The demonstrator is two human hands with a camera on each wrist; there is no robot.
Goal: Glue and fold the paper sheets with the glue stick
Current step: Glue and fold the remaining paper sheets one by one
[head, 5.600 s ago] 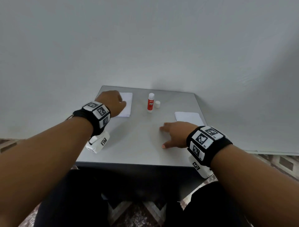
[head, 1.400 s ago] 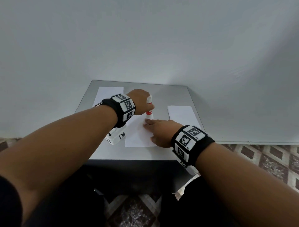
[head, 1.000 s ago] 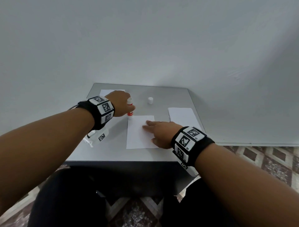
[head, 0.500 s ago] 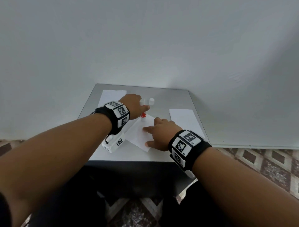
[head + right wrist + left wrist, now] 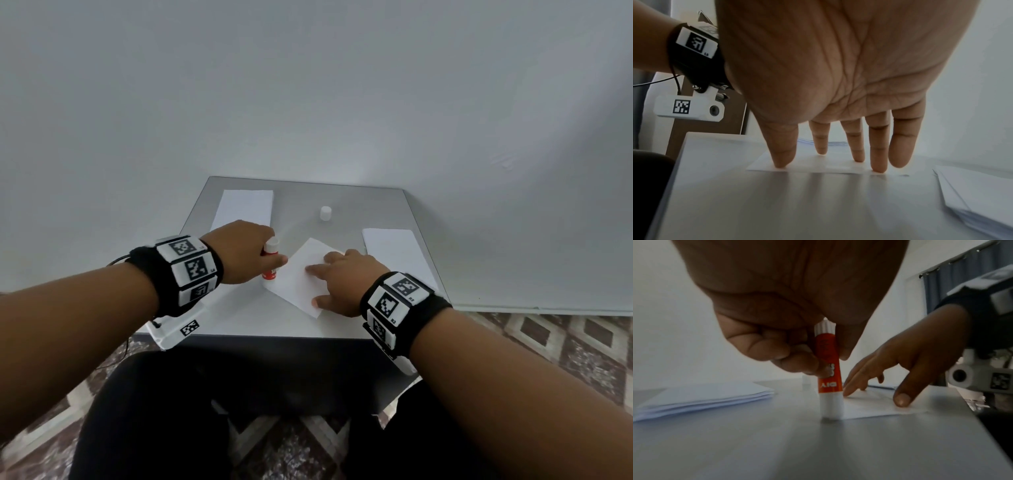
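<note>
White paper sheet [image 5: 301, 279] lies pinned under the right hand's [image 5: 344, 281] flat fingers (so it can't slide) while the left hand [image 5: 241, 251] clamps the inverted glue stick [image 5: 829, 369] at its edge.

Since half a second ago the left hand [image 5: 245, 251] has drawn the glue stick [image 5: 270, 262] off the sheet [image 5: 301, 274] to its left edge

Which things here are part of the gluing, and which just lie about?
In use: glue stick gripped by the left hand; single sheet pressed by the right hand.
Lying by: cap, left stack, right stack.
</note>
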